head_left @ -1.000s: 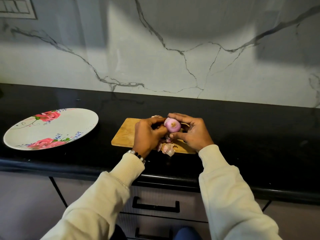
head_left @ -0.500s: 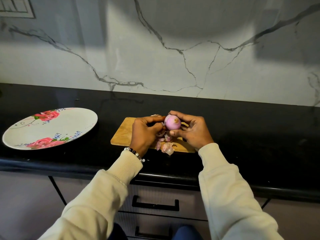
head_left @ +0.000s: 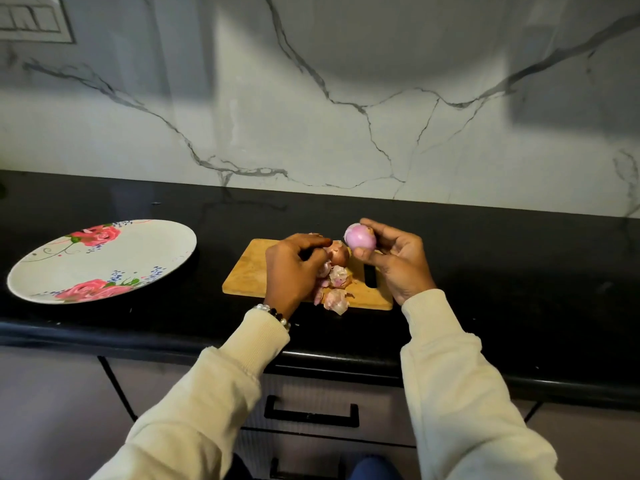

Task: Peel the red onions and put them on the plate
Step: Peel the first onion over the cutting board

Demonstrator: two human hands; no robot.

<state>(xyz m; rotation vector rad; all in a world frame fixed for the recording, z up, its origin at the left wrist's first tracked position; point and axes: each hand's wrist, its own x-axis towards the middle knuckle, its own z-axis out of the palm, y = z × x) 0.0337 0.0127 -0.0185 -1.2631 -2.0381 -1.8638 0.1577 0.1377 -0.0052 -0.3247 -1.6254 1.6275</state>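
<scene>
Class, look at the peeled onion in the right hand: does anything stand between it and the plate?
Only the left hand, holding a brown skin piece, sits between the peeled onion and the plate; the counter beyond looks bare.

Back wall (head_left: 346, 98): white marble-look slab with grey veins, crossed by broad soft shadows with a brighter band between them; a framed switch panel (head_left: 34, 20) sits at its upper left corner. Black glossy countertop (head_left: 519, 258) runs the full width below the wall, its rounded front edge catching a thin highlight. Under the counter, pale grey drawer fronts with a black bar handle (head_left: 311, 412); further cabinet detail is in dim light.
</scene>
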